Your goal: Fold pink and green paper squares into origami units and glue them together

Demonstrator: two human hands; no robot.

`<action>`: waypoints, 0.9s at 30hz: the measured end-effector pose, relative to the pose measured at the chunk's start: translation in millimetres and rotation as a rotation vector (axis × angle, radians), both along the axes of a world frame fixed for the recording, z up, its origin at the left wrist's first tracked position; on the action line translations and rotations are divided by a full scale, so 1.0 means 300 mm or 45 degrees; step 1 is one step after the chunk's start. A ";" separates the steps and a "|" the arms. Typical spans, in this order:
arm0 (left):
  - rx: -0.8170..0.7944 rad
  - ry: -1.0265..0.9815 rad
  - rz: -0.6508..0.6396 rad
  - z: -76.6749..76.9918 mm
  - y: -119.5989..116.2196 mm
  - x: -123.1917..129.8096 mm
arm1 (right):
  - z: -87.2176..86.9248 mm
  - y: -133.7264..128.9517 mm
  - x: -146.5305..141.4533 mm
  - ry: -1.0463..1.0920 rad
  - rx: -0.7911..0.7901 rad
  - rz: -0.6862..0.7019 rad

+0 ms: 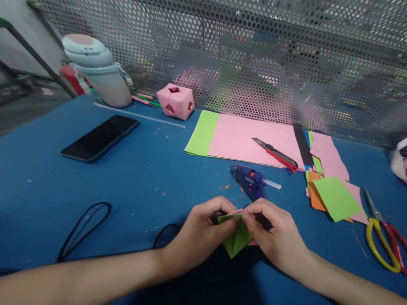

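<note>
Green-and-pink folded paper [235, 243], just nearer the person than the glue gun [255, 178]; the left hand [196, 235] and right hand [286, 239] pinch its upper edge between thumbs and fingers, presumably to control the folds. Beyond the gun, the cutter [277, 155] rests on pink sheets [242, 135], likely for easy reach.

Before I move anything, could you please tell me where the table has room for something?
The blue table is bare, apart from specks, between the phone and the glue gun, and between the phone and the looped cord. It is crowded at the right, where scissors lie beside loose papers.
</note>
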State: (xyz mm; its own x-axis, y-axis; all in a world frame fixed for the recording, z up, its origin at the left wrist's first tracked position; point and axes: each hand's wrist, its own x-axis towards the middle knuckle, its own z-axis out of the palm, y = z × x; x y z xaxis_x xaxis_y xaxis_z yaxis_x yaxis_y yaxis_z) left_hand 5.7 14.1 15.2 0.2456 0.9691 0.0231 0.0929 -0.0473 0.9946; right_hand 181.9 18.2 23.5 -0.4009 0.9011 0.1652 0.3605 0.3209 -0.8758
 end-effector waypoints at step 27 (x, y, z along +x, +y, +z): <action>-0.200 -0.062 -0.039 0.018 0.020 -0.005 | -0.002 0.012 0.003 -0.029 0.083 -0.133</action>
